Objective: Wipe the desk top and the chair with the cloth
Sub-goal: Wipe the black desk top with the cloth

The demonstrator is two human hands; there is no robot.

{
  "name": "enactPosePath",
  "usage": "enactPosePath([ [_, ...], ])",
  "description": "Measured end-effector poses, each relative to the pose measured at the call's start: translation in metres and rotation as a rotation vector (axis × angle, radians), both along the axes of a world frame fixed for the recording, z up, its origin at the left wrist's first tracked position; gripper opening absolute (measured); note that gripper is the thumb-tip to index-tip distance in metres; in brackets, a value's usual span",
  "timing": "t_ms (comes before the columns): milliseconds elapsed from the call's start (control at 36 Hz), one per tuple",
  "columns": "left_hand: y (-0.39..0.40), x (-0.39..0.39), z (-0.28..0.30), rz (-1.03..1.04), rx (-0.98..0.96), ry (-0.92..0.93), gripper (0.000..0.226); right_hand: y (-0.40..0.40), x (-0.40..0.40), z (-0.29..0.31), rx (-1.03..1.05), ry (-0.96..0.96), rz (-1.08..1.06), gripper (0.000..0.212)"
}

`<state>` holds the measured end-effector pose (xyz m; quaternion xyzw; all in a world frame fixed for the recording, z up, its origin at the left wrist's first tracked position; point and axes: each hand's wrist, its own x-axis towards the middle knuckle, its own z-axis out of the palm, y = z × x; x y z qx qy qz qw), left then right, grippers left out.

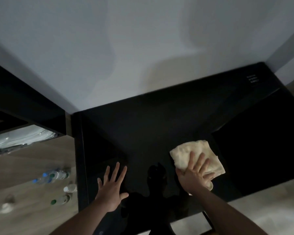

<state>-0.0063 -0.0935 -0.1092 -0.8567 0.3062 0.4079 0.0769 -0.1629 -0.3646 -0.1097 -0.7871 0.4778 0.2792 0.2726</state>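
Note:
The black glossy desk top (143, 129) fills the middle of the view and stands against a white wall. A cream cloth (190, 153) lies flat on its right part. My right hand (193, 177) presses on the near side of the cloth with straight, spread fingers. My left hand (111, 185) rests flat on the bare desk top to the left, fingers spread, apart from the cloth. No chair can be made out in the dim light.
Several plastic bottles (53, 177) lie on the wooden floor to the left of the desk. A dark shelf or cabinet (24, 102) with plastic wrapping (20, 136) below it stands at the left. Pale floor shows at the right and near edges.

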Motion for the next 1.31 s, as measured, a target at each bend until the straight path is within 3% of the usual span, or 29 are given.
enactPosePath([
  [306, 0.038, 0.031, 0.001, -0.138, -0.110, -0.097, 0.089, 0.061, 0.030, -0.002, -0.060, -0.015, -0.154, 0.092],
  [694, 0.200, 0.094, -0.010, -0.189, -0.235, -0.039, 0.090, 0.301, 0.103, -0.009, 0.004, -0.139, -0.072, 0.094],
  [861, 0.242, 0.117, -0.006, -0.087, -0.295, -0.082, 0.083, 0.369, 0.123, -0.005, 0.101, -0.183, -0.004, 0.096],
  [1000, 0.230, 0.106, 0.008, -0.152, -0.427, -0.070, 0.078, 0.371, 0.112, 0.010, 0.164, -0.239, 0.045, 0.091],
  [1111, 0.202, 0.084, 0.007, -0.270, -0.549, -0.001, 0.070, 0.351, 0.081, 0.025, 0.100, -0.438, -0.063, 0.077],
  [1194, 0.176, 0.065, 0.009, -0.424, -0.458, -0.005, 0.075, 0.329, 0.050, 0.024, -0.038, -0.496, -0.137, 0.073],
  [1306, 0.157, 0.054, -0.008, -0.570, -0.282, -0.132, 0.085, 0.294, 0.013, 0.016, -0.151, -0.408, -0.186, 0.071],
])
